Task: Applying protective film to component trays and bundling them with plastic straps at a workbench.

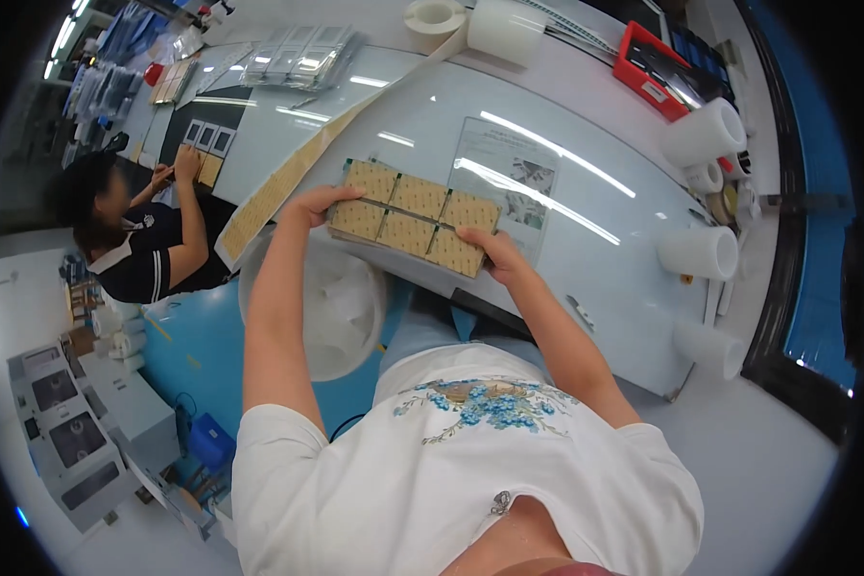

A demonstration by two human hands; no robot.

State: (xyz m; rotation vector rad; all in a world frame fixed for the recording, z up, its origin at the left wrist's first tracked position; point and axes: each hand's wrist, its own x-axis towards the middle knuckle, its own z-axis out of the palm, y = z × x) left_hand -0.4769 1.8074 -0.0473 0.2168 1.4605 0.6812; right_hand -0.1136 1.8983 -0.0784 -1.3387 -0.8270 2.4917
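Both hands hold a flat panel (413, 219) over the near edge of the glass-topped table. Two rows of tan, printed, paper-like squares cover its face, with thin dark green edges showing; it may be a stack of several layers. My left hand (319, 204) grips its left end, thumb on top. At the right end, my right hand (494, 253) presses its thumb on a lower square, its other fingers mostly hidden beneath. A long tan strip (302, 173) with white edges runs from the back of the table to its near left edge.
A printed sheet (509, 173) lies under the panel's right side. White rolls (703, 132) and a red tray (648, 67) of tools stand at the right. Bagged parts (298, 56) lie at the back left. Below, a white bin (379, 317) adjoins the table. A co-worker (149, 230) works at the left.
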